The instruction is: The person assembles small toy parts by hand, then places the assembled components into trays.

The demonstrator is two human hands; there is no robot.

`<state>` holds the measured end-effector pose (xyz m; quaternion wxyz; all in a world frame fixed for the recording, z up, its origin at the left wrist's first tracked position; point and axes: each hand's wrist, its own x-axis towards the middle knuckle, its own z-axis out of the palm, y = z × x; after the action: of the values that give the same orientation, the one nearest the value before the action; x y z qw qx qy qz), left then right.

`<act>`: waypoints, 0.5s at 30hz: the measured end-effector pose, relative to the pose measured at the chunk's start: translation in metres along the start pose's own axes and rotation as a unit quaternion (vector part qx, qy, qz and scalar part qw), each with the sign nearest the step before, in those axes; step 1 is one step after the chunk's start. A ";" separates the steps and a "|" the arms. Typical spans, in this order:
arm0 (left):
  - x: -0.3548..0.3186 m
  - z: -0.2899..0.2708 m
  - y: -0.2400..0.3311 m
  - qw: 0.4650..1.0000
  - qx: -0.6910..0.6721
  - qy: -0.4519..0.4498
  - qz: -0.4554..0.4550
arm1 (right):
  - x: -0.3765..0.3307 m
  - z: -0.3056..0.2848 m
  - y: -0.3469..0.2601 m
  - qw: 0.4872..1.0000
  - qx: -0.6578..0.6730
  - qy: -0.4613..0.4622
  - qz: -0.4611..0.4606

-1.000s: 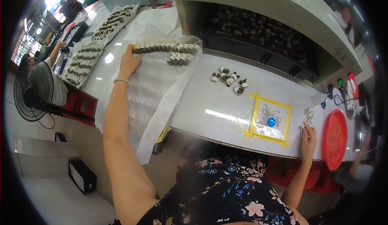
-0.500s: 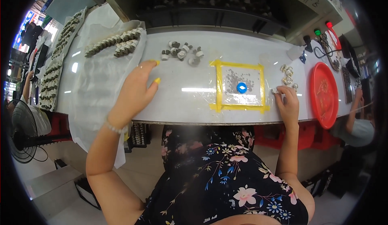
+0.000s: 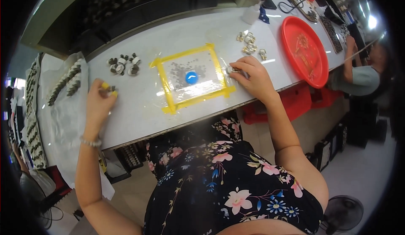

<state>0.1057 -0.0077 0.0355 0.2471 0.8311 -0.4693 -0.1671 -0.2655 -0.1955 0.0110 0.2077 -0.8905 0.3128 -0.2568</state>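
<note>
My left hand [image 3: 98, 104], with yellow covers on two fingertips, is closed in a pinch on a small dark piece [image 3: 111, 89], just in front of a cluster of small dark-and-white cylindrical parts [image 3: 120, 68]. My right hand [image 3: 255, 79] pinches a small pale metallic part [image 3: 230, 69], partly hidden by the fingers, beside the right side of a yellow tape frame [image 3: 220, 66]. Inside that frame lie many grey dots [image 3: 177, 69] and a round blue piece [image 3: 191, 78]. Beyond my right hand sit several ring-like metallic parts [image 3: 249, 48].
A red oval basin [image 3: 291, 30] stands at the right, near a white bottle [image 3: 251, 14]. Rows of dark-and-white parts [image 3: 63, 83] lie on sheeting at the left. A dark bin [image 3: 139, 28] runs along the back. Another person [image 3: 358, 79] sits far right.
My view has swung to the right. The left hand, spread before, has closed on a small dark piece near the cluster. My right hand still pinches its part, now nearer the tape frame.
</note>
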 end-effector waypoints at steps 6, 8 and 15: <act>-0.070 0.011 0.035 0.886 -0.448 -0.085 -0.084 | 0.010 0.003 -0.014 0.998 0.051 -0.018 -0.023; -0.085 0.026 0.043 0.778 -0.605 -0.104 -0.134 | 0.018 0.007 -0.025 0.995 0.062 -0.033 -0.071; -0.087 0.072 0.068 0.623 -0.760 -0.141 -0.123 | 0.048 0.021 -0.048 0.981 -0.001 -0.079 -0.176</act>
<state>-0.0226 0.0195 0.0186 0.6986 0.3643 -0.0979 -0.6080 -0.1990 -0.1884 0.0357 0.1823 -0.9494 0.1339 -0.2179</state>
